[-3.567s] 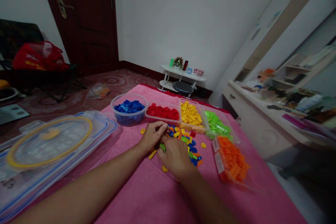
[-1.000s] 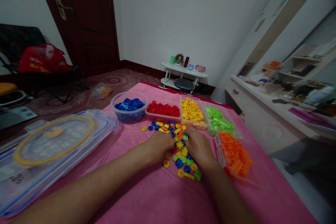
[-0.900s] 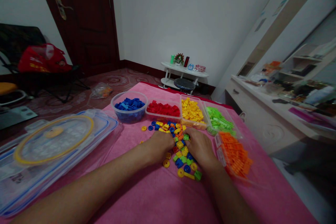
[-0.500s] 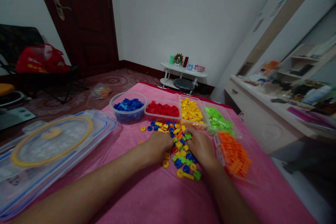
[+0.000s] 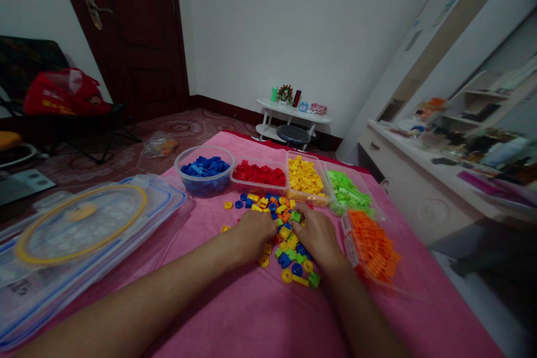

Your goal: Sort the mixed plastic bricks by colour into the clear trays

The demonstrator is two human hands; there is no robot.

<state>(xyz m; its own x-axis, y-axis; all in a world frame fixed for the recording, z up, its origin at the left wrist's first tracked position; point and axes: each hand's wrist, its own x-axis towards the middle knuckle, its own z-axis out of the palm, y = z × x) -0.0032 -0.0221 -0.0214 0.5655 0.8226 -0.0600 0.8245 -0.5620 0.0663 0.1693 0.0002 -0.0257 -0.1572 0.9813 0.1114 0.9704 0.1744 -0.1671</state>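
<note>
A loose pile of small plastic building blocks [image 5: 289,245] in yellow, blue, green, orange and red lies on the pink cloth. At the pile's left side is my left hand [image 5: 257,232], its fingers curled down among the pieces; whatever they hold is hidden. My right hand [image 5: 315,233] reaches in from the right, closed, with a green block [image 5: 295,216] at its thumb and fingertips. Behind the pile stand a round tub of blue blocks [image 5: 205,168], a tub of red blocks [image 5: 260,174] and a tub of yellow blocks [image 5: 305,176].
Green pieces [image 5: 349,191] and orange pieces [image 5: 373,246] fill two clear containers on the right. Large clear lids [image 5: 104,229] with blue edging lie at left, a yellow-ringed round lid [image 5: 145,207] on top. The pink cloth [image 5: 235,313] covers the table.
My right hand has shifted slightly left, and the green block at its fingertips has moved left with it. My left hand stays in nearly the same place.
</note>
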